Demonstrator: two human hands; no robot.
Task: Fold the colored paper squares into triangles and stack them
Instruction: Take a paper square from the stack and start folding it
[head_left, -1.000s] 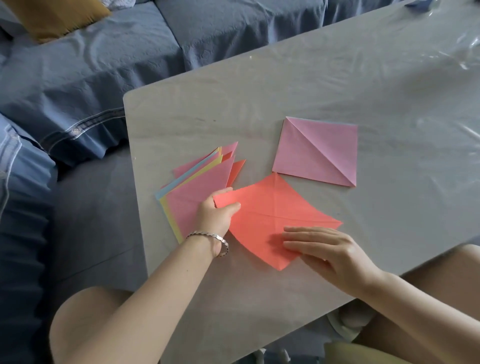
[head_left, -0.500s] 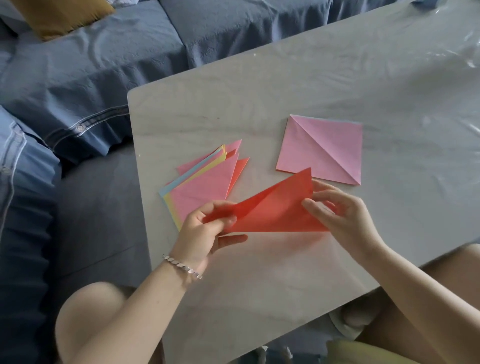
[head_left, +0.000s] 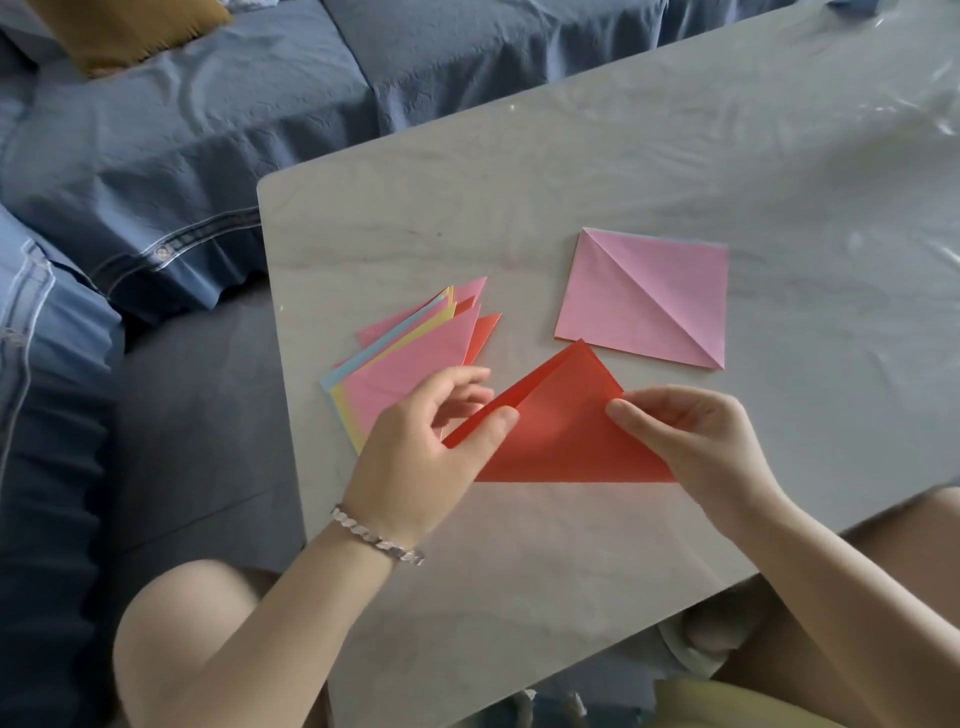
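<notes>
A red-orange paper (head_left: 561, 436) is folded over into a triangle and held just above the grey table (head_left: 519, 182). My left hand (head_left: 431, 457) pinches its left edge with thumb on top. My right hand (head_left: 696, 447) pinches its right side near the top corner. To the left lies a fanned stack of folded triangles (head_left: 410, 358) in pink, yellow, blue and red, partly hidden by my left hand. A pink square (head_left: 644, 296) with a diagonal crease lies flat beyond the red paper.
A blue sofa (head_left: 208, 130) with a mustard cushion (head_left: 130, 26) runs along the table's far and left sides. The table's left corner is near the stack. My knees sit under the near edge.
The red square lay flat under both hands a second ago. It was lifted and folded in half along its diagonal, and both hands now pinch the triangle's sides.
</notes>
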